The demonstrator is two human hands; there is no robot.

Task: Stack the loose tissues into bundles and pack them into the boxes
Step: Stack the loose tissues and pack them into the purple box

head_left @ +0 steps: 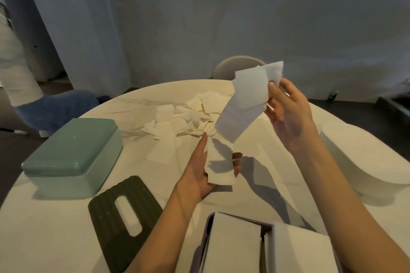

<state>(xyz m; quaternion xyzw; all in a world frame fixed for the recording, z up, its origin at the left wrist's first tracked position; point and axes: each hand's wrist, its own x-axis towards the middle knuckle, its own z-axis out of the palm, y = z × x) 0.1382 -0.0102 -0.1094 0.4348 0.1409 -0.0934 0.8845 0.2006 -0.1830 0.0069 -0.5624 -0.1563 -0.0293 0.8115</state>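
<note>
The right hand (288, 113) is raised at 2 o'clock over the table (66, 239). It pinches a few tissues (246, 104) between thumb and fingers so that they hang down freely, probably to let them straighten before they go on the bundle. The left hand (206, 170) waits lower, near the centre, palm up. Its fingers are loosely curled around a small bundle (219, 166), which serves as a base for the next sheets.

The loose pile (188, 117) lies at 12 o'clock, within easy reach of both hands. At 6 o'clock an open box (209, 228) already holds stacked tissues. Its dark lid (119, 217) lies at 7 o'clock, put aside so that the box stays open. A green box (73, 153) at 9 o'clock is closed, and a white box (363, 155) sits at 3 o'clock.
</note>
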